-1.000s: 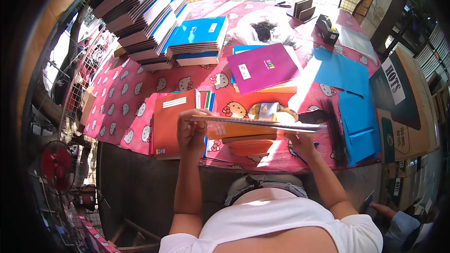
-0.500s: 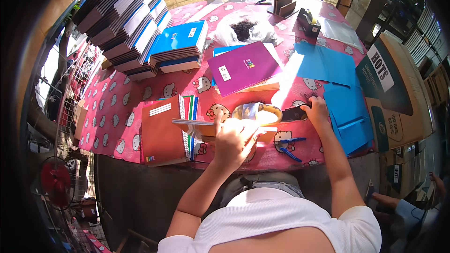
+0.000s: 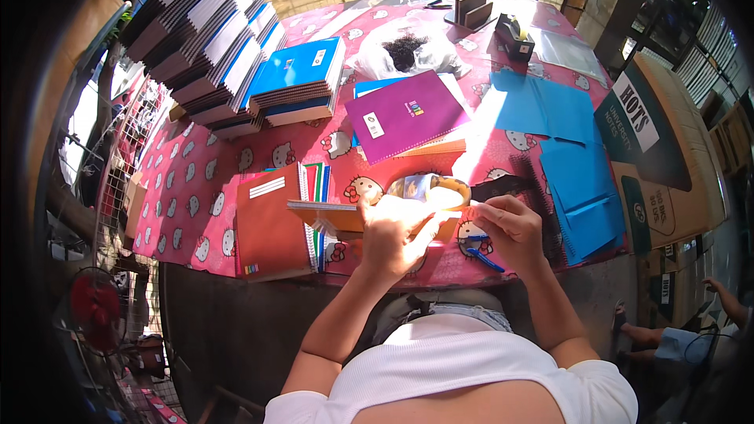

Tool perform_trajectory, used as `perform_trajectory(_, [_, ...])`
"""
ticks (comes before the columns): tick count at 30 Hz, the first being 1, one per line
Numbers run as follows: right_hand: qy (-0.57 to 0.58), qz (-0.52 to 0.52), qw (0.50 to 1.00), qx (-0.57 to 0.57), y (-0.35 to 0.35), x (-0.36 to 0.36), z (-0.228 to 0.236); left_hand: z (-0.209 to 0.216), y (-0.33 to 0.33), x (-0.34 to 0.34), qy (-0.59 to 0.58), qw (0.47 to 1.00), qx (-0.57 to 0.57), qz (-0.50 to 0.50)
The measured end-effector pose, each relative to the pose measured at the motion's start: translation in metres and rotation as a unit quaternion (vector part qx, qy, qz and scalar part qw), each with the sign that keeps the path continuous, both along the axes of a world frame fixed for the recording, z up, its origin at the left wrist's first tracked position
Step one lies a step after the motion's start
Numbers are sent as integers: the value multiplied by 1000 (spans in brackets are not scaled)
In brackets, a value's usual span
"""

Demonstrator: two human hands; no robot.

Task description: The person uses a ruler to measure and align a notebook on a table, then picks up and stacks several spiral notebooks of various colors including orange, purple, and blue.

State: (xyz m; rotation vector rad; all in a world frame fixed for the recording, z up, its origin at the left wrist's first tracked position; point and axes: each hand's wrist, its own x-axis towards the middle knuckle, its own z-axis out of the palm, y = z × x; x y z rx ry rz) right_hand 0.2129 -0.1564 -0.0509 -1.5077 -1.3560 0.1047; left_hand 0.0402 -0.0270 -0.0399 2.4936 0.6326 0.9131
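The left hand (image 3: 390, 237) gripped a thin orange notebook (image 3: 344, 218), thumb and fingers closed about its middle. The notebook was held up nearly edge-on over the tabletop (image 3: 184, 224), close to the middle of the near edge; the hand hid its centre, and glare washed out the part beside the fingers. The right hand (image 3: 514, 229) met the notebook's right end with thumb and fingers drawn narrowly together; whether they pinched the cover or something finer could not be told.

Below the right hand, blue-handled pliers (image 3: 485, 259) lay by the near edge, partly covered. A patterned, ring-shaped object (image 3: 410, 186) behind the left hand was partly blocked, its kind unclear. Left of the hands, a red-brown notebook (image 3: 271, 228) topped a pile at the near edge, covering most of those beneath. Blue sheets (image 3: 585, 180) lay along the right edge, beside a carton (image 3: 667, 141) whose lower part blurred into shadow.
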Motion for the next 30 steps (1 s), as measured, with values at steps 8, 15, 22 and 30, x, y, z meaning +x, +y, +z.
perform_trajectory(8, [46,105,991,-71,8,4,29,0,-2,-1,0,1000,-6,1])
perform_trajectory(15, [48,111,986,-113,15,11,33,10,-10,5,-52,998,19,0])
perform_trajectory(22, [55,168,970,-165,19,20,31,-4,-9,-5,-76,997,16,-25])
perform_trajectory(30, [68,239,945,-213,10,13,43,-25,-20,-23,-132,978,153,-57])
